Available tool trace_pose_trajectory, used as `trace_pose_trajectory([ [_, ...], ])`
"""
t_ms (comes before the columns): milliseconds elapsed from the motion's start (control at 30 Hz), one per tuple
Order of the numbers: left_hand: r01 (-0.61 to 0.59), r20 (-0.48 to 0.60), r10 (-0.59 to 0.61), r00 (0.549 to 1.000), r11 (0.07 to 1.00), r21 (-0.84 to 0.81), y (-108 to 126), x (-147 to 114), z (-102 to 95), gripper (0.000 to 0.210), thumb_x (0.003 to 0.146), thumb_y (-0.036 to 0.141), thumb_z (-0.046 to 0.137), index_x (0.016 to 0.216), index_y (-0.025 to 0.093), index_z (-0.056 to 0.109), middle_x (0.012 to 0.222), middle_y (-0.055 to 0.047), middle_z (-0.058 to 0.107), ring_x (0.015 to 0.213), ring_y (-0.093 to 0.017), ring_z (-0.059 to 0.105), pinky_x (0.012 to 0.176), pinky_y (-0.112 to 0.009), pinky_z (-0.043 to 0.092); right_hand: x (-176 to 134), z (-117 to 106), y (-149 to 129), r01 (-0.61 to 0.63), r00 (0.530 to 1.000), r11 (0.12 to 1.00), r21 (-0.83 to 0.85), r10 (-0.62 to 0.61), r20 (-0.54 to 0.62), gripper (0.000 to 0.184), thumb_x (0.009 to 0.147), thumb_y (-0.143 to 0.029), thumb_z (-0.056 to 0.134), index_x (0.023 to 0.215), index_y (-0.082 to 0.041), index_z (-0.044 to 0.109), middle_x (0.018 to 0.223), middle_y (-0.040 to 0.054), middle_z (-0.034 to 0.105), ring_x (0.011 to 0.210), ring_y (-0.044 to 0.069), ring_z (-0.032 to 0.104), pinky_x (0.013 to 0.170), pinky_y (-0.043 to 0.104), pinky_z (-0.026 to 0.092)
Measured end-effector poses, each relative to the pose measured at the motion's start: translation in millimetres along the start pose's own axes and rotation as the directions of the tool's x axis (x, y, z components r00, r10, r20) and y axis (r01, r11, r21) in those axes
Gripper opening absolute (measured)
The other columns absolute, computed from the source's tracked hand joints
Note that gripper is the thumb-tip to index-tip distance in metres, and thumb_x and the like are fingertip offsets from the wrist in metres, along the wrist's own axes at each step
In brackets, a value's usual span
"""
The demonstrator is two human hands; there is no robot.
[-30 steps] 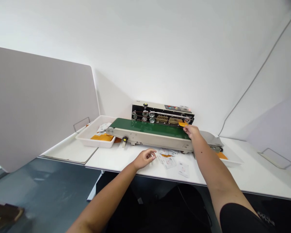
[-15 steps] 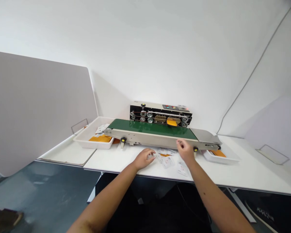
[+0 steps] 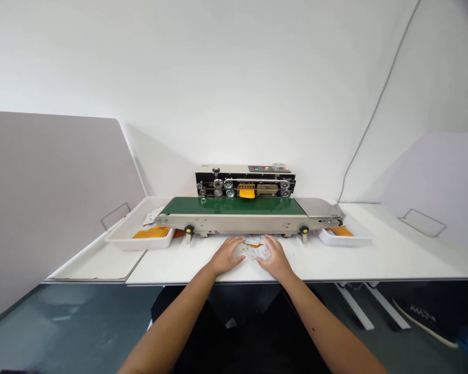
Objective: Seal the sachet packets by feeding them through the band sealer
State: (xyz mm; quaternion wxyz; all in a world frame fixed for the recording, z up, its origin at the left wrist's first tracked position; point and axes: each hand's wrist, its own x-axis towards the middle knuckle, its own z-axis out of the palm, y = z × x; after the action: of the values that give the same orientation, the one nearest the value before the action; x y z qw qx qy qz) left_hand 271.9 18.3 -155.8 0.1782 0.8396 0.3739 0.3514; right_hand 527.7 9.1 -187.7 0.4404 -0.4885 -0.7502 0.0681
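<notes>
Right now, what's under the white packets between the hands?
An orange piece shows among the white packets, partly covered, with the table below. What else lies beneath the packets cannot be seen; the left hand and right hand may hide more at the sides.

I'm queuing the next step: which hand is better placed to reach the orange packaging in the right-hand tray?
Probably the right hand: it is nearer the right-hand tray and its orange packaging. The left hand, on the far side of the white sachets, would likely have to cross past the right.
</notes>
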Motion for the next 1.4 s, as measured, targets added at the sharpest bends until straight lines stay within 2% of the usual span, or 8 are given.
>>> trace_pose_trajectory([
  [100, 0.011, 0.030, -0.007, 1.000, 0.991, -0.135, 3, -1, -4.0, 0.058, 0.086, 0.040, 0.068, 0.139, 0.021, 0.051, 0.140, -0.014, 0.055, 0.126, -0.029, 0.051, 0.109, -0.047, 0.039, 1, -6, -16, 0.125, 0.990, 0.992, -0.007, -0.125, -0.071, 0.088, 0.073, -0.033, 0.075, 0.152, -0.026, 0.035, 0.149, 0.0147, 0.040, 0.137, 0.036, 0.038, 0.114, 0.056, 0.033],
  [300, 0.159, 0.179, -0.093, 0.979, 0.900, -0.407, 2, -2, -3.9, 0.056, 0.089, 0.044, 0.065, 0.135, 0.015, 0.052, 0.107, -0.009, 0.069, 0.090, -0.020, 0.064, 0.083, -0.033, 0.051, 5, 22, -57, 0.350, 0.926, 0.932, 0.099, -0.360, 0.112, 0.096, 0.073, -0.039, 0.079, 0.155, -0.029, 0.030, 0.155, 0.0134, 0.035, 0.142, 0.036, 0.033, 0.114, 0.058, 0.031],
  [400, 0.192, 0.109, -0.161, 0.981, 0.888, -0.418, -1, 1, -3.4, 0.046, 0.087, 0.045, 0.066, 0.123, 0.015, 0.063, 0.110, -0.010, 0.070, 0.095, -0.022, 0.064, 0.085, -0.033, 0.051, 10, 33, -60, 0.251, 0.961, 0.952, 0.176, -0.267, 0.075, 0.085, 0.074, -0.042, 0.077, 0.149, -0.026, 0.041, 0.153, 0.0145, 0.037, 0.141, 0.036, 0.034, 0.114, 0.057, 0.030],
  [500, 0.239, 0.071, -0.235, 0.969, 0.839, -0.489, -7, 6, -4.0, 0.044, 0.081, 0.047, 0.072, 0.112, 0.016, 0.068, 0.106, -0.009, 0.072, 0.094, -0.022, 0.065, 0.081, -0.029, 0.051, 15, 36, -48, -0.015, 0.996, 0.944, 0.330, -0.017, 0.092, 0.045, 0.084, -0.035, 0.063, 0.127, -0.024, 0.063, 0.124, 0.0109, 0.062, 0.115, 0.028, 0.057, 0.100, 0.047, 0.045],
  [667, 0.352, 0.112, -0.399, 0.910, 0.603, -0.716, -17, 12, -5.5, 0.054, 0.068, 0.048, 0.083, 0.106, 0.015, 0.061, 0.069, 0.001, 0.065, 0.058, -0.013, 0.060, 0.055, -0.022, 0.044, 18, 43, -26, -0.391, 0.920, 0.661, 0.640, 0.293, 0.260, 0.030, 0.081, -0.038, 0.061, 0.103, -0.019, 0.067, 0.067, -0.0034, 0.056, 0.060, 0.014, 0.055, 0.058, 0.026, 0.045],
  [833, 0.346, 0.119, -0.400, 0.909, 0.562, -0.751, -19, 13, -7.2, 0.051, 0.062, 0.044, 0.088, 0.093, 0.015, 0.059, 0.064, 0.003, 0.062, 0.055, -0.011, 0.058, 0.055, -0.021, 0.042, 18, 46, -25, -0.412, 0.902, 0.539, 0.735, 0.356, 0.245, 0.032, 0.077, -0.037, 0.065, 0.102, -0.018, 0.065, 0.065, -0.0043, 0.057, 0.055, 0.012, 0.053, 0.053, 0.024, 0.041],
  [1000, 0.315, 0.028, -0.439, 0.898, 0.596, -0.739, -21, 14, -6.2, 0.048, 0.064, 0.046, 0.086, 0.085, 0.017, 0.053, 0.055, 0.007, 0.055, 0.047, -0.008, 0.051, 0.049, -0.018, 0.036, 17, 43, -29, -0.420, 0.898, 0.524, 0.741, 0.360, 0.254, 0.033, 0.078, -0.039, 0.066, 0.102, -0.017, 0.067, 0.065, -0.0034, 0.057, 0.056, 0.013, 0.053, 0.053, 0.025, 0.040],
  [1400, 0.327, 0.087, -0.408, 0.909, 0.570, -0.754, -23, 11, -8.0, 0.047, 0.066, 0.045, 0.086, 0.093, 0.012, 0.065, 0.066, 0.000, 0.064, 0.057, -0.011, 0.058, 0.057, -0.021, 0.043, 17, 39, -32, -0.378, 0.901, 0.448, 0.810, 0.380, 0.210, 0.043, 0.077, -0.047, 0.071, 0.109, -0.020, 0.062, 0.068, -0.0025, 0.063, 0.055, 0.013, 0.055, 0.055, 0.025, 0.044],
])
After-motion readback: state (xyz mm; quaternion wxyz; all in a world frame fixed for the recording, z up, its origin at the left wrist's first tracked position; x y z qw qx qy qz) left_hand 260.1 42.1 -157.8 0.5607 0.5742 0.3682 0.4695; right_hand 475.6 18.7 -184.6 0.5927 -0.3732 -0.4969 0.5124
